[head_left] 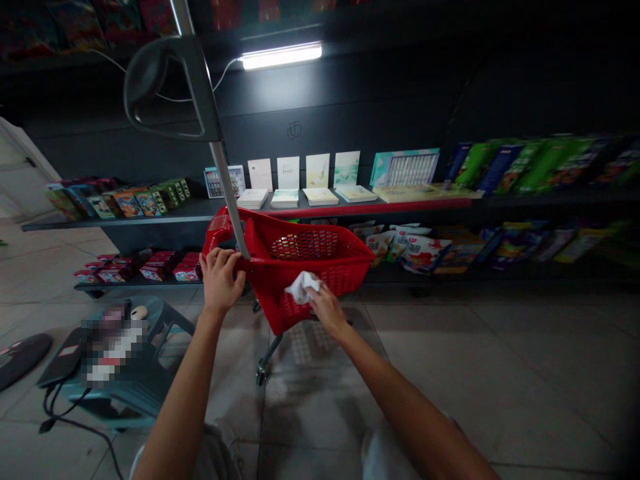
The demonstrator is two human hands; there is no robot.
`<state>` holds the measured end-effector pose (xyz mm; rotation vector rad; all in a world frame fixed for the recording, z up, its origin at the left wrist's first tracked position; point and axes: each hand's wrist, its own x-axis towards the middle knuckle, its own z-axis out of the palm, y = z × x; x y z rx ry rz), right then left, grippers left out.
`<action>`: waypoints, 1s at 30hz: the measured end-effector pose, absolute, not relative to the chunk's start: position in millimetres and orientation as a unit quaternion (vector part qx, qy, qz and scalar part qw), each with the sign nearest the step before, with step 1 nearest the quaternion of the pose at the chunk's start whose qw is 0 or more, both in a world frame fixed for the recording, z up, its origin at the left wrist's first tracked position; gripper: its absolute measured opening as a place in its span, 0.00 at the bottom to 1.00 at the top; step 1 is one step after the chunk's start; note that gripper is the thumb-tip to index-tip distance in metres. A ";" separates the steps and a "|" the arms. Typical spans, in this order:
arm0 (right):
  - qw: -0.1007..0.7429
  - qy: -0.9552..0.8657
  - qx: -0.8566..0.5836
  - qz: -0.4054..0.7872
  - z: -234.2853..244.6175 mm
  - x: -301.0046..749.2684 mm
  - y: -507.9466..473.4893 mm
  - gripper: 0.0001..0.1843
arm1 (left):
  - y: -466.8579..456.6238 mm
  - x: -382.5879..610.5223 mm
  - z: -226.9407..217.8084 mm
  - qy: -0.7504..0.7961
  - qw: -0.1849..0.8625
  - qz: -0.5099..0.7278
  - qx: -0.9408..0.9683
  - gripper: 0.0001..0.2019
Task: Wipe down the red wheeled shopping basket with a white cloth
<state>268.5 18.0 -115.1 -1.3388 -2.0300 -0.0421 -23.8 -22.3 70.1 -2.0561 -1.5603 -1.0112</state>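
A small red shopping cart (265,280) with perforated basket sides stands in front of me, with a metal pole (230,187) rising from its handle end. My left hand (221,277) grips the red rim beside the foot of that pole, fingers curled over the edge. In my right hand (325,308) is a crumpled white tissue (303,288), held against or very near the cart's side wall. Whether it touches the plastic I cannot tell. The basket's inside shows only in part.
A grey-black frame (193,90) is fixed on the pole. Behind the cart, a shelf (195,210) bears boxes, booklets and snack packs. A teal stool (150,387) with items and a black cable (100,433) stands at left. A lamp (283,57) glows on the back wall.
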 end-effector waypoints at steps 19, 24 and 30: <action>0.546 -0.428 -0.657 0.295 -178.0 225.7 40.3 0.13 | -21.5 -4.0 69.5 -0.574 0.184 -0.383 -0.700 0.13; 0.532 -0.460 -0.633 0.325 -183.9 173.2 26.7 0.12 | -22.5 -1.4 70.5 -0.578 0.192 -0.380 -0.696 0.12; 0.522 -0.559 -0.554 0.328 -171.1 156.0 18.2 0.12 | -19.3 4.9 57.6 -0.592 0.209 -0.411 -0.661 0.26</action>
